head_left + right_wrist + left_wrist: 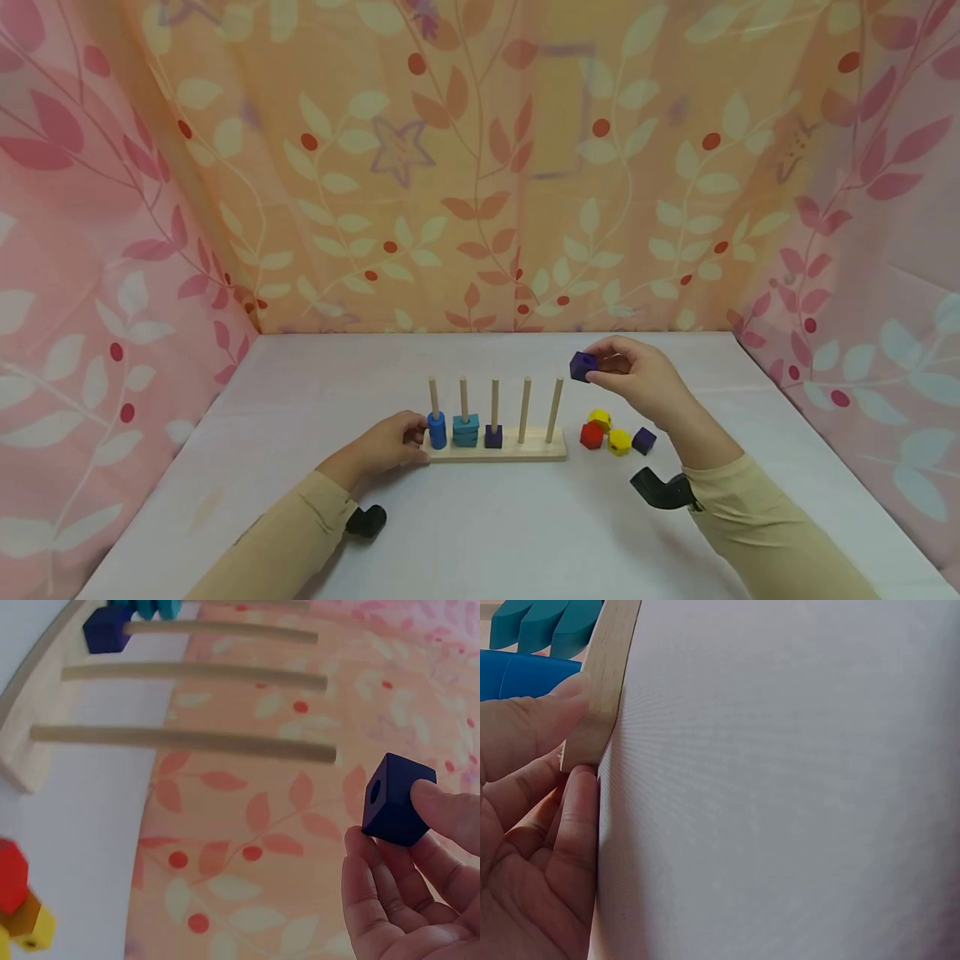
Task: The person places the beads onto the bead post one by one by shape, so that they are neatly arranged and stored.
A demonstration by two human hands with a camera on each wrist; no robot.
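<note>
A wooden peg stand point(517, 454) with a row of upright pegs sits on the table. Its left peg carries blue pieces point(437, 432), the second teal pieces point(466, 431), the third a purple cube point(493, 437); two pegs on the right are bare. My left hand point(390, 439) grips the stand's left end, thumb on the base point(600, 690) and fingers against its end. Between thumb and fingertips, my right hand point(641, 379) pinches another purple cube point(397, 799), raised just right of the rightmost peg's tip. The hole in that cube shows in the right wrist view.
Right of the stand lie a red bead point(592, 435), two yellow beads point(619, 442) and a loose purple cube point(644, 441). White cloth point(495, 525) covers the table. Patterned curtains point(480, 167) rise behind and along both sides.
</note>
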